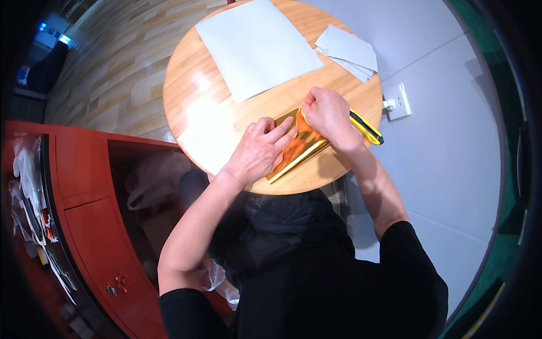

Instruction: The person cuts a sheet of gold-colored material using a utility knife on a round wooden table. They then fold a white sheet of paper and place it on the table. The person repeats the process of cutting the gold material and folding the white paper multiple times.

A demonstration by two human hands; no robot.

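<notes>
A shiny gold foil sheet (304,153) lies on the round wooden table near its front edge, with a straight, folded-looking edge along its lower right side. My left hand (254,151) rests on the foil's left part, fingers stretched out and pressing it down. At the foil's far edge my right hand (327,113) is closed, with its thumb and fingers pinching the sheet; the fingertips are partly hidden. Just right of this hand lies a yellow and black utility knife (367,127), partly covered by the wrist.
Large white sheets (259,48) lie at the back of the wooden table (189,68). Smaller white pieces (349,50) overlap at the back right. A wall socket (400,103) with a plug is beside the table. To the left stands a red cabinet (93,226) with plastic bags.
</notes>
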